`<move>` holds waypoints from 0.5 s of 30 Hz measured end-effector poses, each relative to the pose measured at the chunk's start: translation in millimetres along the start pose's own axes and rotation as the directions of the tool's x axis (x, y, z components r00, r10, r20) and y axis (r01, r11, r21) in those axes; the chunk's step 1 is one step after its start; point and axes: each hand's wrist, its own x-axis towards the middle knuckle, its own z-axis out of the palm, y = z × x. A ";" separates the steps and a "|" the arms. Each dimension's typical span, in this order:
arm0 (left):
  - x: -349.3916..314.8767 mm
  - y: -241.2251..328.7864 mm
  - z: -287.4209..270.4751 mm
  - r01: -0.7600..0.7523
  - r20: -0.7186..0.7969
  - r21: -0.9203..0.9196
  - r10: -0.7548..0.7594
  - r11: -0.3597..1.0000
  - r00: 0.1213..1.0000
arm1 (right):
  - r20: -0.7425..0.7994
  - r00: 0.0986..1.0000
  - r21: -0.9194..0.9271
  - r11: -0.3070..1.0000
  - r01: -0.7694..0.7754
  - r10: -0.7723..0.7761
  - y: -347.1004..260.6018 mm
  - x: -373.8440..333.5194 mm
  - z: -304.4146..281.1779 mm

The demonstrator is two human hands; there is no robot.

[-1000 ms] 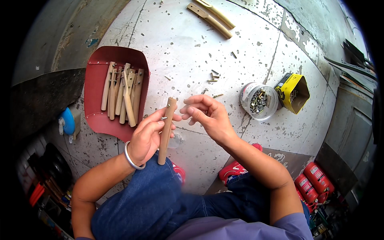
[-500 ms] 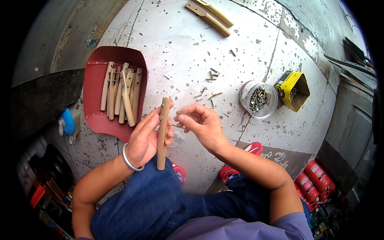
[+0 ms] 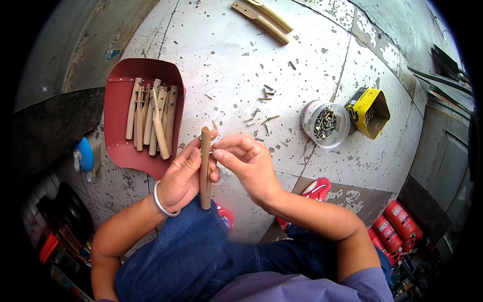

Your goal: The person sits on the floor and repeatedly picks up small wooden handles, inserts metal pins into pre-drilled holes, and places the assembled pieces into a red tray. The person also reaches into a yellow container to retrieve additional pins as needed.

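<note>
In a red scoop (image 3: 132,155), wooden sticks (image 3: 159,128) were gathered. By the left grip (image 3: 181,180), closed loosely, a wooden handle (image 3: 206,173) was held over the left knee. At its right side, a small metal fastener (image 3: 211,152) was pinched by the nearly closed right grip (image 3: 250,168). Farther right, screws (image 3: 325,124) were contained in a clear tub (image 3: 330,144), set beside a yellow box (image 3: 363,103).

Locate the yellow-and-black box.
In the head view, the yellow-and-black box sits on the floor at the person's right, just right of the clear plastic tub.
</note>
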 end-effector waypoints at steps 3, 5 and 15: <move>0.1 -0.7 -0.5 -0.001 0.012 0.000 0.001 1.000 1.000 | 0.000 1.000 -0.025 0.999 0.028 -0.028 4.1 0.4 0.3; 0.2 -2.0 0.2 0.005 -0.014 -0.012 -0.005 1.000 1.000 | -0.008 1.000 -0.032 0.999 0.015 -0.015 4.6 -0.3 0.9; 1.2 1.8 1.5 0.028 -0.035 -0.004 -0.028 1.000 0.999 | 0.014 0.983 -0.437 0.883 0.172 -0.185 0.8 1.2 -3.3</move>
